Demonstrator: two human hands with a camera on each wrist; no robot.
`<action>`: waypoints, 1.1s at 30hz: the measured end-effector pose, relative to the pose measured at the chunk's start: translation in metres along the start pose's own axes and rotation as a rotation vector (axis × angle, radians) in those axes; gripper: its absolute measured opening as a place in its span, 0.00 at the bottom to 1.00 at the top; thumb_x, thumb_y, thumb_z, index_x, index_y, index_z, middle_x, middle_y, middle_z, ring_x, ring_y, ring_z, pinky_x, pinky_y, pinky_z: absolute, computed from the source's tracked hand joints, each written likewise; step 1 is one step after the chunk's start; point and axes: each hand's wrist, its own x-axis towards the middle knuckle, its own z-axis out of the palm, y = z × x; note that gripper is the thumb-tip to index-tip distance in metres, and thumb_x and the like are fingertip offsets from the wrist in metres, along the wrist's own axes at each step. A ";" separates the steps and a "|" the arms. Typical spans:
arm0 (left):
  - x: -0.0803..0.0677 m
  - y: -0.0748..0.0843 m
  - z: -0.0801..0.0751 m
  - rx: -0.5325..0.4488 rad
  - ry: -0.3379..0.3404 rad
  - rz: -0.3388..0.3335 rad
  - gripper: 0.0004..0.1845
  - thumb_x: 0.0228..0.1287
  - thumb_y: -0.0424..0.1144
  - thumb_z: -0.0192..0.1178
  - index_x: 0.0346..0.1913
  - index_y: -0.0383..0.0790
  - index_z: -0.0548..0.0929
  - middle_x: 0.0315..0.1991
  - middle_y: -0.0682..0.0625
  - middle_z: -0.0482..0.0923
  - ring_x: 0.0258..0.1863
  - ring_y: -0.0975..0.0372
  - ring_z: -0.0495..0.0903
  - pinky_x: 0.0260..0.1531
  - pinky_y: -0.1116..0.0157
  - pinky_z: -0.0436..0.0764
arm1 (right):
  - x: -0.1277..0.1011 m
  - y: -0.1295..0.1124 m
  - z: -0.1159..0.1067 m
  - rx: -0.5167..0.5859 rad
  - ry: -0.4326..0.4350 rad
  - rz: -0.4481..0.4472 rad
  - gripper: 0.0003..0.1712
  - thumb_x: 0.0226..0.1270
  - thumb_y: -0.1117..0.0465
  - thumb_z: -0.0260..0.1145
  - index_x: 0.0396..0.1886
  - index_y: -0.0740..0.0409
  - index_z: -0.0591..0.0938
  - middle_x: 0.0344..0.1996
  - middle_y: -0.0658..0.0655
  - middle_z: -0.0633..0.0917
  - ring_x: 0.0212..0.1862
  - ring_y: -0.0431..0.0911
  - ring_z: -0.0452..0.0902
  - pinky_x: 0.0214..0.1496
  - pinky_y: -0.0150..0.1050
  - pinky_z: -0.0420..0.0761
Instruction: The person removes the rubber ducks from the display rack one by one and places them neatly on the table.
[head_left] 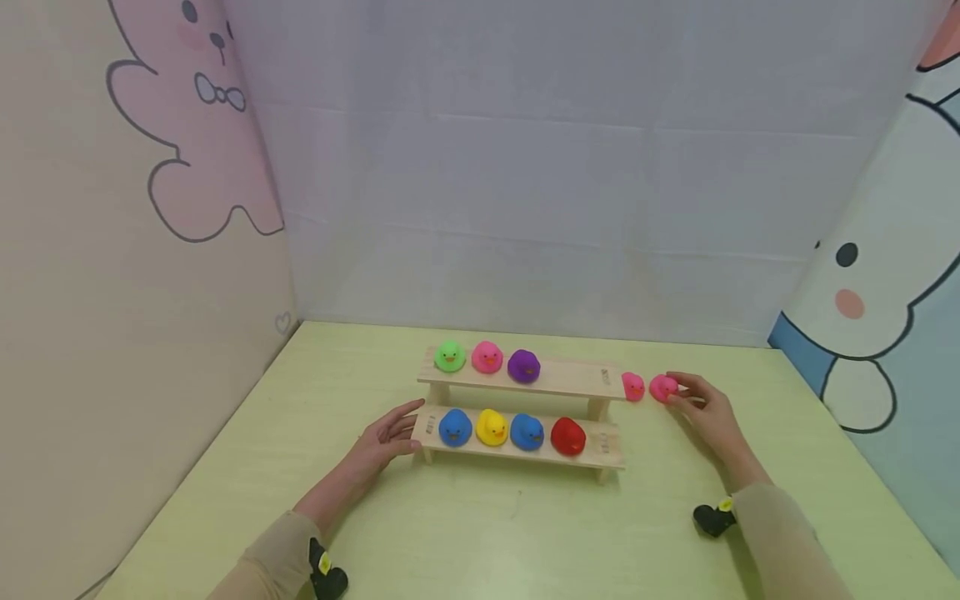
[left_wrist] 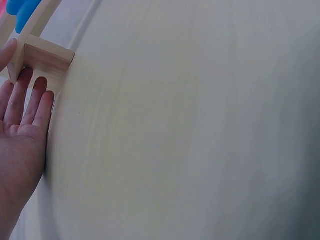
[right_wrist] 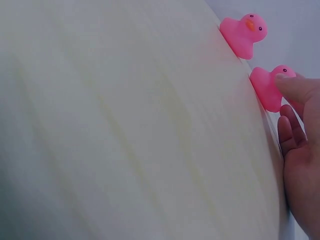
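Touching the left end of a two-tier pale wooden rack (head_left: 573,377), the left hand (head_left: 378,440) extends its fingers. Blue, yellow, blue and red toy ducks (head_left: 492,427) line the lower tier; green, pink and purple ducks (head_left: 487,358) the upper. Past the rack's right end, a pink toy duck (head_left: 633,387) sits on the yellowish counter (head_left: 480,533); just right, another pink toy duck (head_left: 662,388) is pinched by the right hand (head_left: 705,408).

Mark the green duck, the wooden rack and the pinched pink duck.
Green duck (head_left: 450,356), head view: head.
Wooden rack (head_left: 572,377), head view: bare upper shelf.
Pinched pink duck (right_wrist: 267,91), right wrist view: body.
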 end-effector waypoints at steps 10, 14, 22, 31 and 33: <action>0.001 0.000 0.000 -0.013 0.011 -0.011 0.34 0.61 0.37 0.62 0.69 0.52 0.62 0.64 0.43 0.68 0.59 0.57 0.73 0.55 0.65 0.71 | 0.000 -0.001 0.001 0.040 -0.003 -0.050 0.25 0.67 0.55 0.61 0.61 0.58 0.73 0.55 0.63 0.76 0.49 0.29 0.67 0.48 0.13 0.64; 0.001 -0.001 0.000 -0.011 0.012 -0.013 0.35 0.60 0.37 0.62 0.69 0.52 0.62 0.64 0.43 0.68 0.59 0.57 0.73 0.55 0.66 0.71 | -0.001 -0.006 0.000 0.051 -0.009 -0.050 0.24 0.67 0.58 0.61 0.61 0.60 0.72 0.56 0.65 0.76 0.52 0.36 0.69 0.47 0.13 0.64; 0.001 -0.001 0.000 -0.023 0.006 -0.003 0.34 0.61 0.36 0.61 0.69 0.51 0.62 0.64 0.43 0.68 0.59 0.57 0.73 0.54 0.67 0.72 | -0.002 -0.006 -0.003 0.041 -0.032 -0.013 0.26 0.68 0.54 0.59 0.63 0.59 0.71 0.58 0.65 0.74 0.56 0.48 0.69 0.48 0.13 0.64; 0.000 0.000 0.001 -0.028 0.008 -0.007 0.34 0.61 0.36 0.61 0.69 0.51 0.62 0.64 0.43 0.68 0.59 0.57 0.73 0.55 0.66 0.71 | -0.002 -0.005 -0.003 0.079 -0.040 -0.016 0.26 0.68 0.56 0.59 0.63 0.60 0.71 0.59 0.65 0.74 0.52 0.31 0.68 0.48 0.13 0.65; 0.000 0.000 0.000 -0.025 0.009 -0.009 0.34 0.61 0.36 0.61 0.69 0.52 0.62 0.65 0.43 0.68 0.59 0.57 0.73 0.56 0.65 0.71 | -0.002 -0.005 -0.003 0.085 -0.042 -0.009 0.26 0.68 0.56 0.59 0.63 0.60 0.71 0.59 0.66 0.73 0.51 0.29 0.67 0.48 0.13 0.65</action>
